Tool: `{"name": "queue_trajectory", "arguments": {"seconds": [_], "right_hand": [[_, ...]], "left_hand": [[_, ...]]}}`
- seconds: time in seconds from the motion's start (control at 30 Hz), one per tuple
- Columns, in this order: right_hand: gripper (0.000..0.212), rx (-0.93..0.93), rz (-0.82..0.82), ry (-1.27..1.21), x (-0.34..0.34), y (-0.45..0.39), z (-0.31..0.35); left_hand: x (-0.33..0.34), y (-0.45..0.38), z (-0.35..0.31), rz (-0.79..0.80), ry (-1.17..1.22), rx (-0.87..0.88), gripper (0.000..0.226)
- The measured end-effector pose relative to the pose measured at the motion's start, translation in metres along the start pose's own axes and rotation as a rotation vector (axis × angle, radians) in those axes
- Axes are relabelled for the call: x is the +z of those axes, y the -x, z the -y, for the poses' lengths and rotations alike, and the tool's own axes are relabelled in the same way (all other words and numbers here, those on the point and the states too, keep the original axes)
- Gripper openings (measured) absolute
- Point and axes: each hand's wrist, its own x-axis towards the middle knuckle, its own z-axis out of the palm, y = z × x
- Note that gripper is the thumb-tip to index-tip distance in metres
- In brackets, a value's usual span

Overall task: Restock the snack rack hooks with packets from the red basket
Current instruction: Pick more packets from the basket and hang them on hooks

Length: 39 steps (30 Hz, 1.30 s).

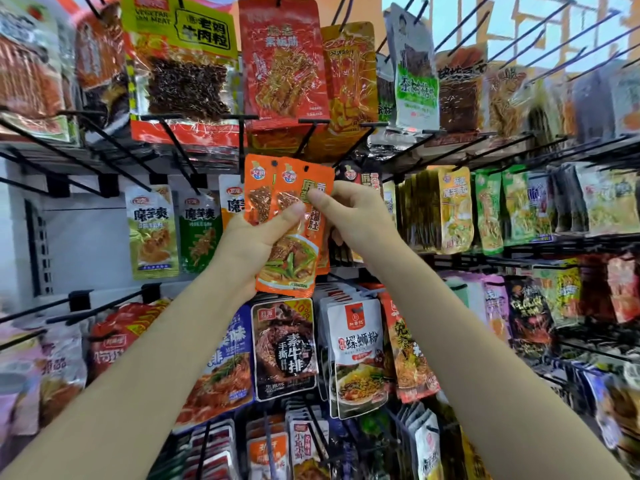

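1. Orange packets (287, 216), a small fanned bunch, are raised in front of the snack rack (519, 244), level with its middle row.
2. My left hand (256, 244) grips the bunch from below, thumb curled across the front.
3. My right hand (349, 211) pinches the frontmost packet near its top edge.
4. A black hook (313, 133) juts out just above the bunch; the big red packet (284, 60) hangs over it.
5. Green packets (152, 230) hang to the left, yellow packets (453, 209) to the right, and a dark packet (284, 348) below.

Head view, close, facing rack (519, 244)
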Motion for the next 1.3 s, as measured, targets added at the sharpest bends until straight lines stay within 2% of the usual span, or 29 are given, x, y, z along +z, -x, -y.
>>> {"name": "queue_trajectory", "arguments": {"seconds": [0.1, 0.2, 0.27, 0.4, 0.5, 0.6, 0.77, 0.87, 0.97, 1.03, 1.13, 1.17, 1.23, 1.3], "right_hand": [[0.024, 0.076, -0.095, -0.069, 0.002, -0.005, -0.005], [0.042, 0.144, -0.171, -0.058, 0.005, -0.012, -0.004], [0.051, 0.167, -0.189, -0.053, 0.009, -0.016, 0.002], [0.045, 0.154, -0.177, -0.073, 0.018, -0.025, 0.010], [0.051, 0.149, -0.191, -0.044, 0.018, -0.027, 0.008], [0.044, 0.138, -0.206, -0.042, 0.018, -0.028, 0.004], [0.046, 0.136, -0.215, 0.001, 0.014, -0.029, 0.007], [0.019, 0.084, -0.258, 0.176, 0.012, -0.028, 0.004], [0.011, -0.040, -0.390, 0.183, 0.006, -0.022, 0.010], [0.022, -0.047, -0.299, 0.108, 0.005, -0.022, 0.013], [0.040, 0.055, -0.092, 0.010, 0.009, -0.021, 0.018], [0.042, 0.055, -0.064, 0.015, 0.010, -0.021, 0.017], [0.041, 0.051, -0.077, 0.014, 0.009, -0.023, 0.015], [0.036, 0.084, -0.112, 0.009, 0.003, -0.027, 0.012]], "left_hand": [[-0.016, -0.001, -0.005, -0.092, -0.069, -0.041, 0.043], [-0.034, 0.001, -0.012, -0.107, -0.020, 0.028, 0.015], [-0.040, 0.001, -0.013, -0.133, -0.019, 0.061, 0.010], [-0.045, 0.003, -0.012, -0.146, -0.022, 0.090, 0.008], [-0.047, 0.005, -0.013, -0.148, -0.031, 0.093, 0.009], [-0.049, 0.005, -0.013, -0.151, -0.028, 0.087, 0.010], [-0.044, 0.006, -0.014, -0.136, -0.023, 0.065, 0.011], [-0.041, 0.005, -0.015, -0.115, -0.037, 0.064, 0.011], [-0.037, 0.003, -0.015, -0.085, -0.051, 0.062, 0.013], [-0.032, 0.001, -0.017, -0.049, -0.089, 0.060, 0.018], [-0.018, -0.002, -0.019, 0.055, -0.147, 0.055, 0.022], [-0.012, -0.003, -0.019, 0.076, -0.181, 0.083, 0.020], [-0.008, -0.005, -0.017, 0.044, -0.455, 0.311, 0.024], [-0.012, -0.009, -0.010, -0.031, -0.889, 0.644, 0.056]]}}
